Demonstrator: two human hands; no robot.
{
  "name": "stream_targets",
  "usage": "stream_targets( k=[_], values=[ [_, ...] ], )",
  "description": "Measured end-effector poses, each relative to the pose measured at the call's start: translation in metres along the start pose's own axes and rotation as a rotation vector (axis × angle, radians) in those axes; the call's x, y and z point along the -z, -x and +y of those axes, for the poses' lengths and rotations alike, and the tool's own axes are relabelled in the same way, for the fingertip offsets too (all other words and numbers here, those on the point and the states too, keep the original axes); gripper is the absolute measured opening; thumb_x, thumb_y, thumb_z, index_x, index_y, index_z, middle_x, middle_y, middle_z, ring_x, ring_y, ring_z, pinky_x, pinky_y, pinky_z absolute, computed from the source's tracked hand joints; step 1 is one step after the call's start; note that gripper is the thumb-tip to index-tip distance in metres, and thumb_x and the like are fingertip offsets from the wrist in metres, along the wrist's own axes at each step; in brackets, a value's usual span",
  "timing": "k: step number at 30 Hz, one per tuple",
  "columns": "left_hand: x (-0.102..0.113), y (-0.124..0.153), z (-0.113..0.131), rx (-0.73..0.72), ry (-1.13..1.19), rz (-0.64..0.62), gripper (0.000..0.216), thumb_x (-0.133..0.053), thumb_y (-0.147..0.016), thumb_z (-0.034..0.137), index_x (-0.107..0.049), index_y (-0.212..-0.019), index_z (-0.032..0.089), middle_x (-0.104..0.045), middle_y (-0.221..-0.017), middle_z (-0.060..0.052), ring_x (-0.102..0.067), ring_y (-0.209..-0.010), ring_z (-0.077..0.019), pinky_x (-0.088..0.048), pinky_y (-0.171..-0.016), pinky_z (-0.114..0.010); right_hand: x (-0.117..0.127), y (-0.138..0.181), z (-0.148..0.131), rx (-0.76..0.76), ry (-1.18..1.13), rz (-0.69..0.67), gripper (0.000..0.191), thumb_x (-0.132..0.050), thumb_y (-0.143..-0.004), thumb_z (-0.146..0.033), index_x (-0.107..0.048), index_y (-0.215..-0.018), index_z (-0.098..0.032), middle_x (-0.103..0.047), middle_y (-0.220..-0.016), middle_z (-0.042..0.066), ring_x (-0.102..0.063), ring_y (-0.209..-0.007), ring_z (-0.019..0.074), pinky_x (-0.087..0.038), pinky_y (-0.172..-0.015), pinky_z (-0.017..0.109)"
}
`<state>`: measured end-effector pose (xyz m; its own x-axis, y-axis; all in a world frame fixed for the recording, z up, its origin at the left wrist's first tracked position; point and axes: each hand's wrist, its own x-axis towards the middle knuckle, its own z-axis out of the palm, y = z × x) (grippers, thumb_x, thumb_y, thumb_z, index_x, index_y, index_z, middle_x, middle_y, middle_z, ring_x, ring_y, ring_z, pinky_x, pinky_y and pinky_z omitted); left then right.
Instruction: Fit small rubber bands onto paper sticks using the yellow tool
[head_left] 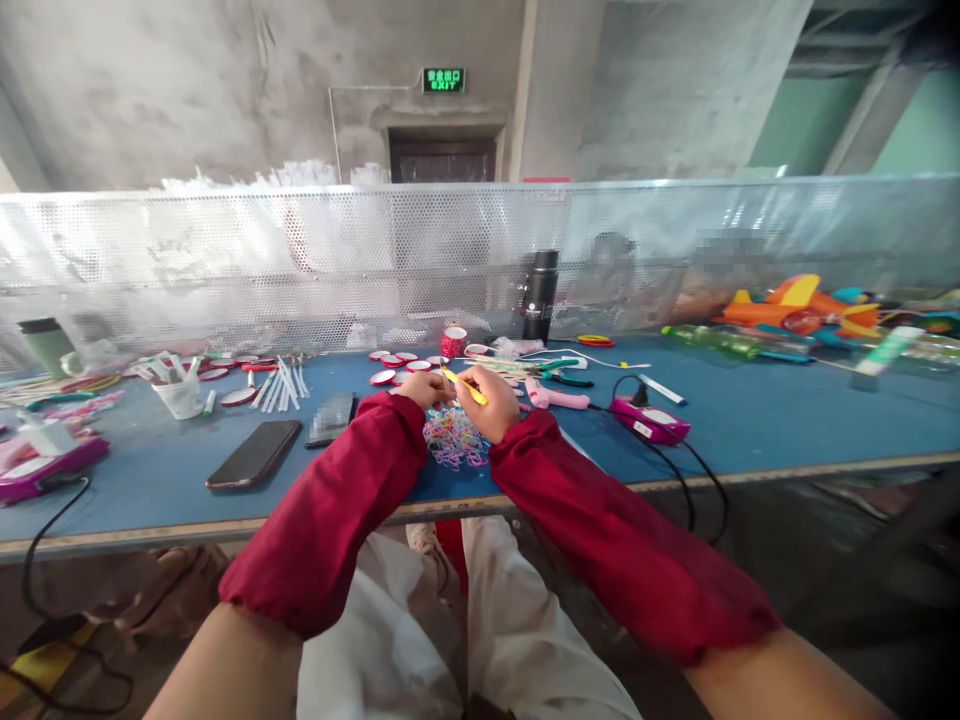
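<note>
My right hand (pixel 492 400) is closed around a slim yellow pen-like tool (pixel 466 385), its exact kind too small to tell. The tool's tip points up and left toward my left hand (pixel 424 388). That hand has its fingers pinched together close by, and what they hold is too small to make out. Just below both hands lies a pile of small multicoloured loops (pixel 455 440), like little rubber bands. Red sleeve covers run over both my forearms.
Left are a phone (pixel 253 455), white sticks (pixel 281 388) and a white cup of pens (pixel 180 395). Red-rimmed discs (pixel 382 378) and a black bottle (pixel 540 300) stand behind. Right are a pink glue gun (pixel 555 396), a purple power strip (pixel 650 421) and an orange toy plane (pixel 799 308).
</note>
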<state>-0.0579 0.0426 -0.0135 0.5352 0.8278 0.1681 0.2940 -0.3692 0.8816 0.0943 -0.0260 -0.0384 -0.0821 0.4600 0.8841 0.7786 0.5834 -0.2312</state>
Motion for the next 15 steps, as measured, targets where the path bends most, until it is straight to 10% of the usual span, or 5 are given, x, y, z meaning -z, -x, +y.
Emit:
stream_targets(
  k=[15],
  values=[
    [0.0006,-0.0025,-0.0025,0.000,-0.012,-0.012,0.012,-0.071,-0.074,0.013,-0.065,-0.064,0.012,-0.063,-0.060,0.001,-0.052,-0.047,-0.0063,-0.043,-0.049,-0.018,0.0004,0.0004,-0.0001,-0.002,0.005,0.024,0.010,-0.052,-0.091,-0.028,-0.058,-0.085,-0.023,-0.068,-0.081,0.004,-0.062,-0.076,0.0198,-0.045,-0.069,0.031]
  ],
)
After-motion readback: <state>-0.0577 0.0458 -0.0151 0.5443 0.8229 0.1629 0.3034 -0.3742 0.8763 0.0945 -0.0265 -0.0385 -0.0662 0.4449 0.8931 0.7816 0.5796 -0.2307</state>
